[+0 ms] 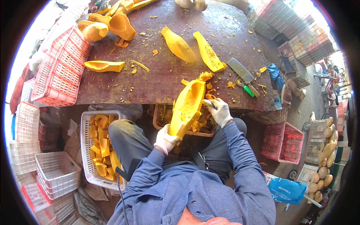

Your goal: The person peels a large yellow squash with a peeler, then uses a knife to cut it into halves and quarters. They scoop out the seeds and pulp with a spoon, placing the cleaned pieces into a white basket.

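Observation:
My left hand (pixel 167 139), in a white work glove, grips the lower end of a long peeled squash half (pixel 188 105). The squash is tilted, its hollow facing up and its far end over the table edge. At its right side is my right hand (pixel 219 111), also gloved, with the fingers closed around a small tool (pixel 207 103) that is mostly hidden. Stringy orange pulp (pixel 197 121) hangs beside the squash, above a scrap crate (pixel 180 132) between my knees. Two more squash halves, one with its back up (pixel 178 46) and one showing seeds (pixel 208 53), lie on the table.
A cleaver (pixel 240 70) and a green-handled tool (pixel 249 91) lie right on the wooden table (pixel 157 87). Pink crates (pixel 63 67) stand left. A white crate (pixel 84 140) of cut squash sits by my left knee, a red crate (pixel 281 143) to the right. A person's gloved hand (pixel 103 5) shows far left.

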### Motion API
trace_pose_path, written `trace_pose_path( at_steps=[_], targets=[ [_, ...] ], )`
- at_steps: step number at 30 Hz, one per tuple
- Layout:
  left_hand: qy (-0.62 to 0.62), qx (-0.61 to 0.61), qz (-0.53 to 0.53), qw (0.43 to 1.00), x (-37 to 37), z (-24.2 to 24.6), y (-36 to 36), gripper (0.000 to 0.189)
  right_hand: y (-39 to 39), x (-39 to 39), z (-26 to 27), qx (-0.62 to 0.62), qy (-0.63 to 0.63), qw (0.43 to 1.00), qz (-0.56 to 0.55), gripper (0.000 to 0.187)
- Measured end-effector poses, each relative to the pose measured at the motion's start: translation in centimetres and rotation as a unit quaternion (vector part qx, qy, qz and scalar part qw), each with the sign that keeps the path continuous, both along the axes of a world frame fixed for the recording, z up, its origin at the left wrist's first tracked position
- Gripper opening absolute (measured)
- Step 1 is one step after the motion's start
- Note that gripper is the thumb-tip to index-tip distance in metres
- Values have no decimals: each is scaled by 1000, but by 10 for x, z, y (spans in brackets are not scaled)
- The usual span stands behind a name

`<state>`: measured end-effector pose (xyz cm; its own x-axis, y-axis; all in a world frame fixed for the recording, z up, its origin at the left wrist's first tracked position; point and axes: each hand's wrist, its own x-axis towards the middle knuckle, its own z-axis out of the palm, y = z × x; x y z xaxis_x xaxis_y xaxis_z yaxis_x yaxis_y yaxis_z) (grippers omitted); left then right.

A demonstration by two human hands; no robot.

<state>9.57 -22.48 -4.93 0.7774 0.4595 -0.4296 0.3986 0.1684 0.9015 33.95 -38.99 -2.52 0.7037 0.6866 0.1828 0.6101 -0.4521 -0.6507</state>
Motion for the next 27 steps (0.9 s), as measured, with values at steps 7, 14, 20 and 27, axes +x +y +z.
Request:
trace_pose_path(
  at_steps=[7, 14, 20, 27],
  targets=[
    [-9, 41, 7, 999, -3, 0, -1, 61, 4, -5, -11, 96, -50, 993, -40, 27],
    [53, 204, -42, 977, -2, -5, -5, 60, 21, -47, -24, -31, -163, 985, 39, 24],
    [89, 184, -62, 977, -1, 5, -4, 63, 16, -60, -11, -68, -158, 980, 95, 24],
    [82, 176, -39, 980, -1, -7, -3, 56, 25, -59, -9, -61, 16, 992, 113, 24]
  ],
)
